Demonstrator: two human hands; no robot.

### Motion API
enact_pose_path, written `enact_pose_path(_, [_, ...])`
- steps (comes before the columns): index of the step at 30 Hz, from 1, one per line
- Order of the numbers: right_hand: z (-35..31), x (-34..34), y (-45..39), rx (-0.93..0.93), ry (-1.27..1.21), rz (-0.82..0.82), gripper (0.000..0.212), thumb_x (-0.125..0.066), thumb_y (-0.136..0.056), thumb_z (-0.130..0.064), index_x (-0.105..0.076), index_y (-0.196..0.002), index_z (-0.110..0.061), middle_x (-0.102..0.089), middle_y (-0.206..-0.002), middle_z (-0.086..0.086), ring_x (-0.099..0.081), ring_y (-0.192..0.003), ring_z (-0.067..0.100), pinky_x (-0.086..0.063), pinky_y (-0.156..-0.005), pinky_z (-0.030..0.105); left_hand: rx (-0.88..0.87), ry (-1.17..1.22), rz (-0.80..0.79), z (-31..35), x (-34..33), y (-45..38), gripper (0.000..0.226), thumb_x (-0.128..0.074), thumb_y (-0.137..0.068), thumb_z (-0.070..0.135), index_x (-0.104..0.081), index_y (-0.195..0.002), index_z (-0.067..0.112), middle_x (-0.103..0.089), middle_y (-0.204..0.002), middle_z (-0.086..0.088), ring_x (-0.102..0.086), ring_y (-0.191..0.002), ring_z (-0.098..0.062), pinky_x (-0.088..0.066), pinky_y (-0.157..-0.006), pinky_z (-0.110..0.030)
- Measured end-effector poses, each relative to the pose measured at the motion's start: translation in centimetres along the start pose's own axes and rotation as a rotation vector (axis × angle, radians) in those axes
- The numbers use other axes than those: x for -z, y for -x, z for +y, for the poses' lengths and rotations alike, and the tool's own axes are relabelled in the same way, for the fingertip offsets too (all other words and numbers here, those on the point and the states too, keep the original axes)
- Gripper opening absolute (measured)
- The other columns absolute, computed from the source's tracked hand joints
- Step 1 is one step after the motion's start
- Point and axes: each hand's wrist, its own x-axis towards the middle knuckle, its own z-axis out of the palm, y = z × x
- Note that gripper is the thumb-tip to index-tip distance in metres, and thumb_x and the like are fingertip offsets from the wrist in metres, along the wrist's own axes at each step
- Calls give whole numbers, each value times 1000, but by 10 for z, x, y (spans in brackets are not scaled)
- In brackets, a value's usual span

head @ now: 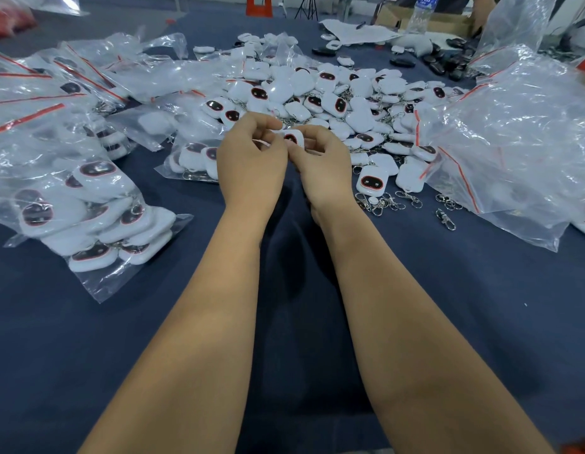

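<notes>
At frame centre, the left hand (251, 162) and right hand (322, 167) together pinched a single white keychain unit (292, 138), dark face toward the camera; fingers hid its long axis.

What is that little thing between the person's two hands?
A small white gadget with a dark, red-rimmed face, seen in the head view. The left hand and right hand both pinch it above the dark cloth.
</notes>
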Motion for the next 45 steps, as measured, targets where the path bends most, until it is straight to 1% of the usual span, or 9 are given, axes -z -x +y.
enact_pose_path(4, [-1, 4, -1, -73, -87, 23, 23, -69, -86, 0, -58, -95, -18, -69, -85, 5, -67, -78, 18, -56, -81, 32, -40, -29, -16, 0, -1, 2, 24, -57, -85, 12, -60, -80, 36, -64, -77, 14, -54, -62, 3, -47, -60, -15])
enact_pose_path(7, [-2, 2, 2, -41, 32, -128, 17, -56, -92, 4, -63, -105, -4, -71, -96, 16, -65, -81, 17, -56, -73, 26, -54, -40, -9, 1, -1, 2, 27, -56, -83, 12, -58, -77, 38, -65, -78, 14, -57, -68, 0, -51, -66, -21])
enact_pose_path(14, [-1, -5, 2, 30, 733, -366, 25, -45, -97, -5, -63, -115, -1, -63, -118, 22, -58, -113, 36, -45, -100, 49, -45, -73, -25, -3, -3, 1, 30, -54, -82, 11, -58, -76, 40, -65, -81, 15, -57, -72, 1, -50, -71, -19])
enact_pose_path(19, [-8, -2, 7, 162, 743, -98, 22, -48, -85, -5, -65, -76, -16, -66, -86, 2, -60, -93, 30, -49, -84, 43, 64, -136, -129, -8, -4, -1, 13, -54, -86, 23, -63, -90, 30, -67, -99, 7, -61, -91, -10, -52, -83, -33])
enact_pose_path(24, [-6, 18, -1, 111, 1064, 244, 32, -48, -83, -13, -68, -104, -26, -57, -121, 1, -40, -121, 27, -26, -99, 39, 23, -404, -214, -16, -7, -1, 20, -51, -89, 22, -66, -103, 19, -62, -111, 0, -57, -99, -18, -39, -73, -28])
enact_pose_path(29, [-4, 21, -2, -54, 1069, 201, 32, -51, -79, -11, -60, -109, -19, -40, -132, 4, -32, -126, 28, -22, -107, 46, 3, -547, -149, -20, -5, -2, 26, -53, -87, 17, -67, -107, 11, -48, -120, -8, -43, -119, -25, -31, -83, -24])
enact_pose_path(36, [-1, 22, -4, 123, 820, 74, 44, -49, -79, 6, -57, -118, -11, -41, -128, 8, -37, -119, 24, -35, -89, 21, 45, -748, -117, -19, 1, -3, 30, -53, -88, 24, -65, -115, 17, -45, -132, -7, -35, -127, -30, -30, -101, -34])
enact_pose_path(41, [-1, 16, -4, 195, 659, 81, 24, -49, -95, -5, -58, -117, -10, -46, -126, 6, -46, -81, 11, -31, -71, 17, -10, -776, -181, -16, 1, -3, 33, -46, -92, 20, -72, -111, 22, -57, -124, -5, -42, -119, -35, -33, -95, -40])
enact_pose_path(45, [2, 18, -7, 158, 646, 107, 20, -50, -97, -13, -56, -116, -12, -54, -112, 3, -51, -90, 16, -35, -75, 23, -79, -665, -103, -17, -1, -3, 28, -46, -91, 16, -72, -102, 16, -59, -116, -6, -47, -114, -28, -35, -85, -29])
